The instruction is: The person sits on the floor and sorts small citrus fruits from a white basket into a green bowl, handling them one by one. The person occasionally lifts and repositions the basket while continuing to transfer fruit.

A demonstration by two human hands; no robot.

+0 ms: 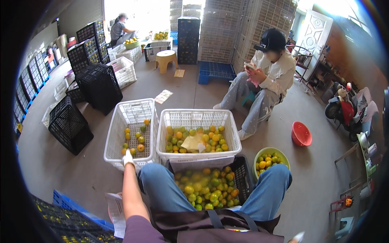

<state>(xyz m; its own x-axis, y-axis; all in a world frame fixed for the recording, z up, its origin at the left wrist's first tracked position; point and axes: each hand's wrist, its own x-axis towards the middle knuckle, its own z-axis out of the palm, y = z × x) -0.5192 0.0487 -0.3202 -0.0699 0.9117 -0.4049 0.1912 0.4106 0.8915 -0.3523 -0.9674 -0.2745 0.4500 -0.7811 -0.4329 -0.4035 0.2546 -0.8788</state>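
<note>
My left hand, in a white glove, reaches over the near rim of a white plastic crate. Several green-and-orange citrus fruits lie scattered on that crate's floor, a few close to my fingers. Whether the hand grips one is hidden. Only a small part of my right hand, also with white on it, shows at the bottom edge, right of my apron; its grip is not visible. Between my knees, a black crate holds many citrus fruits. Beyond it, a second white crate contains more fruit and a piece of paper.
A green basin of fruit stands by my right knee, a red basin farther right. A person sits ahead with a phone. Black crates stand left, near a yellow stool. A blue pallet lies lower left.
</note>
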